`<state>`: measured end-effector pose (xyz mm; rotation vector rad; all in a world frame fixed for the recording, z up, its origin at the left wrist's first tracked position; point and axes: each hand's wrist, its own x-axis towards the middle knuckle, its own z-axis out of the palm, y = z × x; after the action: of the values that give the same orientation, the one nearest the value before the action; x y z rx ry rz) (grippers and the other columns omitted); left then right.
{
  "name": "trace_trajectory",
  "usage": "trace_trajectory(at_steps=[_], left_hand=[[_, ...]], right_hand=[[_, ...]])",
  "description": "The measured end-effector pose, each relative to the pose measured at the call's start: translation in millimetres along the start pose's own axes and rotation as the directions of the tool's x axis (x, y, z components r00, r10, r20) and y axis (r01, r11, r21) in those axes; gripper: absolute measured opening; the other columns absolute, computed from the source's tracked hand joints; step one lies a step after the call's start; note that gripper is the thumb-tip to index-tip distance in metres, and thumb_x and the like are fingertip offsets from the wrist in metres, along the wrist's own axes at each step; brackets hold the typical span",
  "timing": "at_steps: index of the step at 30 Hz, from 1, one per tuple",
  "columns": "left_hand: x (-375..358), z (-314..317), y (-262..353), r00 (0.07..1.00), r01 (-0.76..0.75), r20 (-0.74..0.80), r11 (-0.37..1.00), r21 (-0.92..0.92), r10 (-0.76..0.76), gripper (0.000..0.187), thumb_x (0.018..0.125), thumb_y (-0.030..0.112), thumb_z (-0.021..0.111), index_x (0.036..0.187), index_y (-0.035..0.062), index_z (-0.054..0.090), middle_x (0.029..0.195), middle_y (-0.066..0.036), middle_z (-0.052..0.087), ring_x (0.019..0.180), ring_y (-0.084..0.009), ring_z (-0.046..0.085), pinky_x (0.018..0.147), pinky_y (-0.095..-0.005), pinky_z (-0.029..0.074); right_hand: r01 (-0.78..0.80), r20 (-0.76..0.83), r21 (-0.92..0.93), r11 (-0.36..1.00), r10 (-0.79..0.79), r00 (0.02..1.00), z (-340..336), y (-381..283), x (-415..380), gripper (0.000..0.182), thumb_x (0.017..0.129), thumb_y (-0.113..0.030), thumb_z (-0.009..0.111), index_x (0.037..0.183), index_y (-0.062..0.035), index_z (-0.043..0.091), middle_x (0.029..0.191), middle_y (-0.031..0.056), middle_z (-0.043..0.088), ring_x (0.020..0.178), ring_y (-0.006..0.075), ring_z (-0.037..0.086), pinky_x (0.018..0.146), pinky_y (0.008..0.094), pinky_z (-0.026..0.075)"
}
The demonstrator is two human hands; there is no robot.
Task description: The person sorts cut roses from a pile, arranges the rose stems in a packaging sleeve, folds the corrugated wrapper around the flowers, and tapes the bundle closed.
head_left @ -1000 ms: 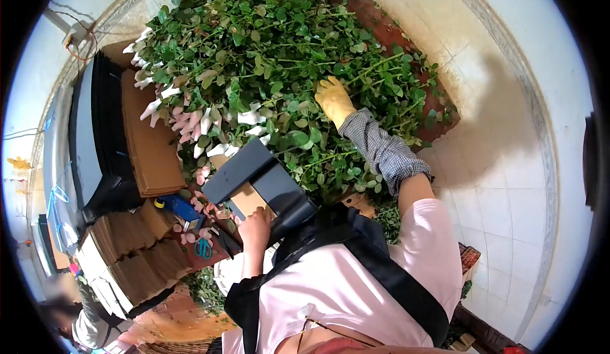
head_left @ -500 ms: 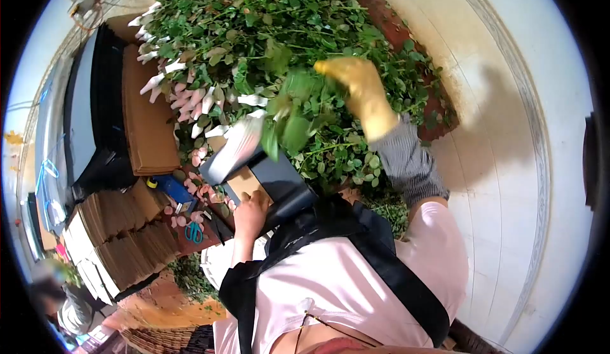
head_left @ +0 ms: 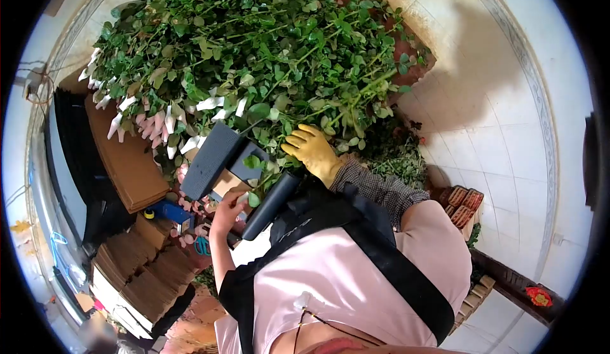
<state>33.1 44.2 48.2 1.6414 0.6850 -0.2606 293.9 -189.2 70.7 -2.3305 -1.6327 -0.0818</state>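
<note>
My bare left hand is beside a dark grey stand with a ribbed block and a black roller-like bar. Its fingers are closed by a tan card and a green leaf; what they pinch is hidden. My right hand, in a yellow rubber glove, lies with fingers apart over leafy stems right of the stand. Beyond both hands is a large heap of leafy rose stems, with white-sleeved heads and pink heads along its left edge.
At left stand flat brown cardboard and a stack of folded cardboard. A blue tool and teal scissors lie among loose petals. A tiled wall rises on the right.
My gloved right hand has come down and toward me from above the heap. The blurred white-sleeved rose over the stand is no longer visible there. The camera view has shifted.
</note>
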Motion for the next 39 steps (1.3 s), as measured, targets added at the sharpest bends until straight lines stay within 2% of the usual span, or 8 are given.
trace_trajectory(at_steps=[7,12,14,16,19,26,29,39], left_hand=[[-9,36,16,0.96,-0.14,-0.135,0.842,0.52,0.244,0.032,0.08,0.014,0.076,0.108,-0.0013,0.069,0.099,-0.016,0.057,0.092,-0.0345,0.06,0.084,-0.0402,0.048],[-18,38,21,0.94,-0.198,-0.2,0.918,0.343,0.278,0.033,0.089,0.01,0.068,0.12,0.0018,0.062,0.108,-0.016,0.059,0.099,-0.0333,0.06,0.089,-0.0375,0.047],[-20,37,16,0.944,-0.224,-0.22,0.967,0.119,0.246,0.032,0.088,0.008,0.068,0.119,0.0023,0.062,0.111,-0.016,0.059,0.1,-0.0314,0.06,0.089,-0.0354,0.047],[-20,34,10,0.931,-0.251,-0.223,0.95,0.186,0.29,0.035,0.086,0.006,0.07,0.12,0.0032,0.064,0.11,-0.015,0.058,0.1,-0.0298,0.06,0.089,-0.0345,0.047],[-22,33,19,0.954,-0.215,-0.124,0.908,0.359,0.275,0.036,0.081,0.008,0.075,0.117,0.0039,0.069,0.104,-0.014,0.057,0.096,-0.0297,0.06,0.088,-0.0352,0.048],[-18,37,10,0.923,-0.24,-0.189,0.885,0.399,0.335,0.036,0.08,0.009,0.077,0.116,0.0046,0.07,0.096,-0.013,0.058,0.087,-0.0269,0.061,0.082,-0.0357,0.05],[-15,41,4,0.91,-0.206,-0.28,0.92,0.332,0.305,0.031,0.079,0.007,0.079,0.108,0.0019,0.07,0.092,-0.011,0.06,0.079,-0.0224,0.063,0.074,-0.0328,0.052],[-23,36,22,0.917,-0.225,-0.21,0.876,0.427,0.338,0.018,0.085,0.016,0.073,0.092,0.0001,0.067,0.093,-0.015,0.063,0.086,-0.0353,0.062,0.077,-0.0433,0.049]], right_hand=[[-0.039,0.044,0.487,0.873,0.02,0.999,58,39,-15,0.041,0.084,-0.01,0.066,0.125,-0.0167,0.063,0.122,0.0085,0.065,0.119,0.0269,0.058,0.113,0.0484,0.036],[-0.55,0.644,0.708,0.442,-0.085,0.76,-55,68,38,0.045,0.094,-0.02,0.066,0.137,-0.017,0.056,0.142,0.0123,0.055,0.134,0.0276,0.05,0.11,0.0481,0.04],[-0.406,0.371,0.809,0.426,0.168,0.913,-79,68,73,0.044,0.093,-0.019,0.066,0.136,-0.0168,0.057,0.145,0.0111,0.052,0.134,0.0289,0.048,0.112,0.0464,0.038],[-0.147,-0.07,0.417,0.897,0.193,0.979,-46,98,104,0.042,0.093,-0.018,0.064,0.134,-0.0182,0.058,0.148,0.0099,0.049,0.136,0.0292,0.046,0.117,0.0447,0.031],[-0.147,-0.057,-0.384,0.911,0.136,0.989,27,141,124,0.032,0.09,-0.024,0.062,0.121,-0.0164,0.063,0.151,0.0092,0.045,0.141,0.0282,0.037,0.121,0.043,0.021],[-0.358,-0.447,-0.291,0.887,0.205,0.871,-89,118,153,0.035,0.079,-0.001,0.071,0.111,-0.013,0.069,0.127,0.0095,0.064,0.12,0.0234,0.058,0.115,0.0432,0.035],[-0.083,-0.329,-0.042,0.996,0.064,0.942,-120,116,144,0.059,0.068,0.007,0.075,0.121,-0.0188,0.067,0.08,0.0044,0.067,0.085,0.0224,0.066,0.113,0.042,0.039],[0.258,0.456,-0.264,0.93,-0.115,0.882,1,45,57,0.043,0.081,-0.002,0.059,0.115,-0.0254,0.072,0.068,0.0062,0.063,0.075,0.0233,0.065,0.096,0.034,0.048]])
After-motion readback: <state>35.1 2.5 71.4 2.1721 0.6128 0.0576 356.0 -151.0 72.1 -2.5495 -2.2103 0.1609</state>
